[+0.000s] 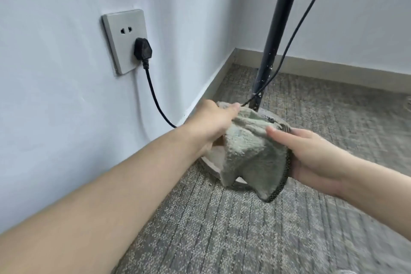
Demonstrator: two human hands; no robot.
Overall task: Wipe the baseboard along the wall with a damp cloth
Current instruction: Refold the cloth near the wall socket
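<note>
A grey-green cloth [251, 153] with a dark stitched edge hangs between both hands above the carpet. My left hand [211, 122] grips its upper left corner. My right hand [309, 155] holds its right side, fingers spread over the fabric. The beige baseboard [219, 73] runs along the foot of the left wall to the corner, then continues along the back wall [347, 73]. The stretch of baseboard nearest me is hidden behind my left hand and arm.
A black pole [273, 35] rises from a round flat base [211, 163] lying under the cloth. A black plug [143, 50] sits in a wall socket [125, 40], its cable [155, 98] running down toward the base. Grey carpet [222, 229] covers the floor.
</note>
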